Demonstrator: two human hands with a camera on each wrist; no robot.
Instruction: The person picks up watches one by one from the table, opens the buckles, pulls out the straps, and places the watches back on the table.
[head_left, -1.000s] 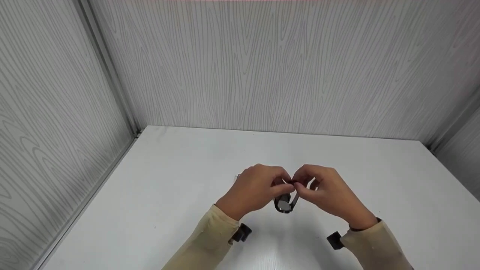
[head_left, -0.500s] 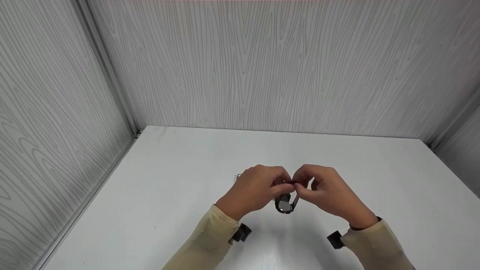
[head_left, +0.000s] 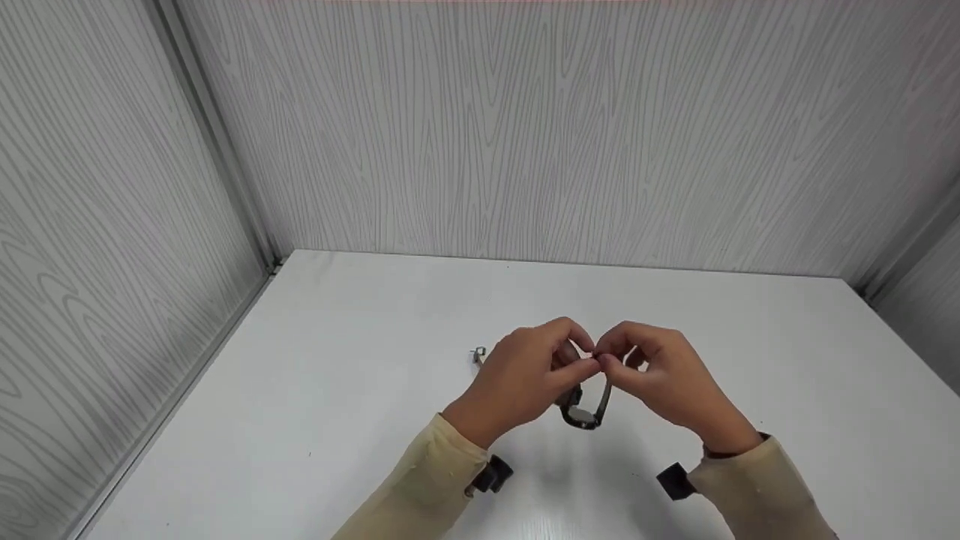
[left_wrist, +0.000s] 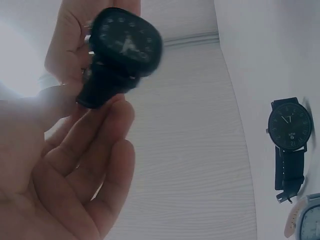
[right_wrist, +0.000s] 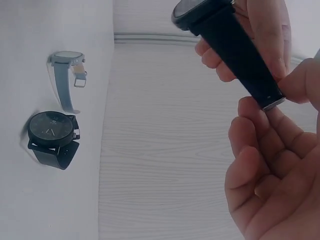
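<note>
Both hands hold a black wristwatch (head_left: 581, 420) above the white table, its dial hanging at the bottom of the loop. My left hand (head_left: 521, 379) pinches one part of the strap between thumb and fingers. Fingertips of my right hand (head_left: 660, 375) pinch the strap close by, and the two hands meet there. The left wrist view shows the dark dial (left_wrist: 127, 42) with pale numerals. In the right wrist view the black strap (right_wrist: 240, 62) runs down to a metal-edged end at the fingers. How the strap ends sit together is hidden by the fingers.
A second black watch (left_wrist: 290, 127) lies on the table (head_left: 360, 360). Beside it is a pale watch (right_wrist: 64, 85) with a light strap. In the head view a small buckle (head_left: 479, 355) peeks out past the left hand. Wood-patterned walls (head_left: 480, 135) stand around the table.
Both hands have shifted slightly right, fingertips a little higher. The watch has moved right with them, its dial now seen more edge-on. More of the buckle behind the left hand shows.
</note>
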